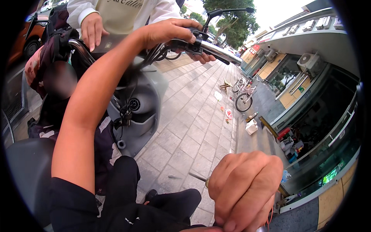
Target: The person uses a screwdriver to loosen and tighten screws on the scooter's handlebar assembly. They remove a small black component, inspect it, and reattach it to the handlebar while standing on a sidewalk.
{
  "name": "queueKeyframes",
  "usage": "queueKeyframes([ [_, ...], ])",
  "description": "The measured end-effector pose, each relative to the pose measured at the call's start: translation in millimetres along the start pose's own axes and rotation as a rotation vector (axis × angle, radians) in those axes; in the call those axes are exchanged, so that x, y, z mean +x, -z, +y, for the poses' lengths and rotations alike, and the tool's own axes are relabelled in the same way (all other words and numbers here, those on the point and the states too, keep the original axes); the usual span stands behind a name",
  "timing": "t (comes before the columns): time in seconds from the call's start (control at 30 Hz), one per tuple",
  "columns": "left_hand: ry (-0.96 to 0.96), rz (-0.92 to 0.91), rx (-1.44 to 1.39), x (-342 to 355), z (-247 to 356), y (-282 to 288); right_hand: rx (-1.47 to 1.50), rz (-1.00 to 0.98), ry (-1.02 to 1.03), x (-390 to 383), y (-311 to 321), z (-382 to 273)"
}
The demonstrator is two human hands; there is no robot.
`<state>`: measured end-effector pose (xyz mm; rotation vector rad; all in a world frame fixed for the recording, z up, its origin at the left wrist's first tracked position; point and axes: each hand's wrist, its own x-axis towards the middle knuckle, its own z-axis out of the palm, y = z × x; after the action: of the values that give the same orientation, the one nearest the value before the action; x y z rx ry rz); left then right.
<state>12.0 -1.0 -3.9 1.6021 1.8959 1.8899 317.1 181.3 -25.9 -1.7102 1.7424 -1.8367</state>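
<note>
My left arm reaches across a scooter to its handlebar, a bare chrome tube. My left hand is wrapped over the black lever clamp, where cables gather. Close in front, my right hand is a closed fist around what looks like a screwdriver; its thin metal shaft sticks out to the left and the fist hides most of its handle. A thin orange wire shows below this fist. Another person's hand rests on a dark panel, and their other hand is under the handlebar.
The grey scooter front has a key in its lock. A dark seat is at left. Right of the paving stand a bicycle, a white box and a shopfront. A mirror stalk rises above the handlebar.
</note>
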Motion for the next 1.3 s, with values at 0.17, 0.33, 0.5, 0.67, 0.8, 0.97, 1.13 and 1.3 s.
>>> queueKeyframes([
  [0.17, -0.008, 0.024, 0.042, -7, -7, 7, -0.1, 0.026, 0.093, 3, -1, 19],
  [0.33, 0.009, 0.009, 0.018, 1, -8, 5, -1.036, 0.789, -0.045, 21, 23, 56],
  [0.5, 0.011, 0.015, 0.018, 2, -7, 6, -1.394, 0.916, -0.011, 49, 113, 125],
  [0.67, -0.014, 0.031, -0.021, 0, -6, 5, -1.511, 0.88, 0.07, 52, 138, 139],
  [0.8, -0.011, 0.005, -0.065, -1, -5, 7, -1.484, 0.951, -0.067, 63, 133, 138],
  [0.97, -0.013, 0.009, -0.094, -4, -8, 5, -1.253, 1.17, -0.328, 80, 120, 123],
  [1.13, -0.034, -0.023, -0.11, -1, -9, 2, -0.983, 1.219, -0.344, 72, 123, 119],
  [1.3, -0.066, -0.001, 0.057, -1, -10, 7, -0.413, 1.117, -0.51, 66, 143, 118],
])
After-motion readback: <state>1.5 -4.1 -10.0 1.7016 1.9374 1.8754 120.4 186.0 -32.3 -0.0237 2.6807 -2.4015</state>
